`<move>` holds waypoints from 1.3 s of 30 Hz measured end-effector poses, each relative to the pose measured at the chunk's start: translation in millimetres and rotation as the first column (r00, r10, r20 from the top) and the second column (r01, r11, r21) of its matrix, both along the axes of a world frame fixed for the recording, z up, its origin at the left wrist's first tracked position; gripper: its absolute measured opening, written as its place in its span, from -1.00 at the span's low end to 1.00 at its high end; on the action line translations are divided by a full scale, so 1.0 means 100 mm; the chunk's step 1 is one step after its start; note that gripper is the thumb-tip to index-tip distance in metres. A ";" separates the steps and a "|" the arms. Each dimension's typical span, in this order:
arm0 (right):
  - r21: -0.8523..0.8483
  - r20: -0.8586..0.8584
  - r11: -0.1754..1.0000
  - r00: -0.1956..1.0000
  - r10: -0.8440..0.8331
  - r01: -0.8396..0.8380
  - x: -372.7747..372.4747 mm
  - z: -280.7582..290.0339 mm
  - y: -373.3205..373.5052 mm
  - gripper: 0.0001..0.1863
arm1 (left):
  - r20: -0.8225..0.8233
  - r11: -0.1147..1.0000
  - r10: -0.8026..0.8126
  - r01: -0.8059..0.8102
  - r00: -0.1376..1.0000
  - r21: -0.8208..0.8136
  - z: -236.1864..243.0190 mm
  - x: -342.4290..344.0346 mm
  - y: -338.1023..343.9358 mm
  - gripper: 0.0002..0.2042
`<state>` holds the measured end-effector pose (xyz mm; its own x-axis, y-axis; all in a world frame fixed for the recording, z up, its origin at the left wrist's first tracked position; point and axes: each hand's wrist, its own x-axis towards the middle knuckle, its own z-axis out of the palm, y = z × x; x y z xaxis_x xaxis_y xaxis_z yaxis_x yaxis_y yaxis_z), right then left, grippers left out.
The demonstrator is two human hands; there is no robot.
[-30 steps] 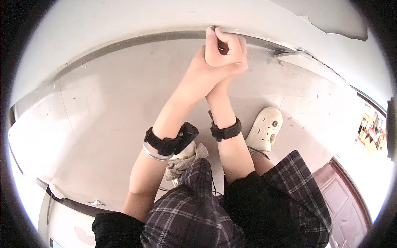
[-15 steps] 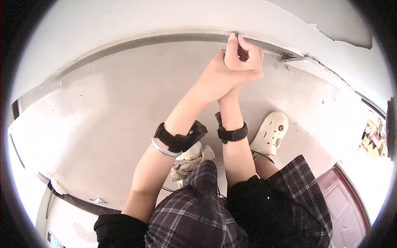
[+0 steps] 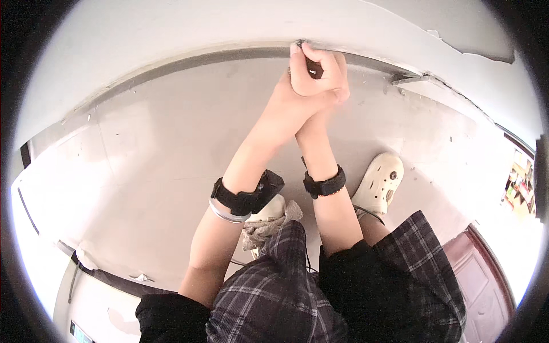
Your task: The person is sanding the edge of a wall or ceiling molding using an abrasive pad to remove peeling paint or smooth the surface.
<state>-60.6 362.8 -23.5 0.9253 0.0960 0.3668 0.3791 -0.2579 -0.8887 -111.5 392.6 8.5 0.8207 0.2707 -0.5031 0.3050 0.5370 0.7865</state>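
My right hand point(image 3: 307, 80), thumb and curled fingers raised, closes on a small dark object point(image 3: 314, 69) that is mostly hidden. Its fingertips are at the narrow ledge along the foot of the white wall point(image 3: 229, 23). My left hand point(image 3: 286, 106) lies across my right hand and wrist, closed and overlapping it; what its fingers grip is hidden. Both wrists wear black straps, the left one with a dark block and a silver band.
A pale floor point(image 3: 160, 143) spreads below the wall. A cream clog point(image 3: 377, 177) is on my right foot, with another partly under a beige cloth point(image 3: 263, 231). Cracked, peeling plaster point(image 3: 469, 51) is at upper right. A reddish door point(image 3: 480, 268) stands at lower right.
Both clasped hands moved right along the wall's foot between one and half a second ago, then shifted back left. Their grip looks much the same.
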 end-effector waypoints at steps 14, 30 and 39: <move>-0.056 -0.004 0.996 0.998 -0.070 0.070 0.03 -0.07 -0.11 -0.90 | 0.073 0.998 0.013 -0.018 0.997 0.056 0.12 0.09 -0.10 -0.56; -0.067 0.098 0.980 0.979 -0.178 0.185 0.24 -0.05 -0.46 -0.87 | 0.161 0.964 -0.150 0.107 0.976 0.245 -0.03 0.30 -0.38 -0.12; -0.117 0.068 0.970 0.976 -0.208 0.215 0.41 -0.08 -0.53 -0.92 | 0.150 0.971 -0.172 0.141 0.974 0.194 -0.02 0.48 -0.37 -0.26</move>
<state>-19.2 309.3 -31.3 0.9082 -0.0523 0.4153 0.3515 -0.4436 -0.8244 -63.2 356.0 6.1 0.9275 0.2063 -0.3119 0.2319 0.3368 0.9126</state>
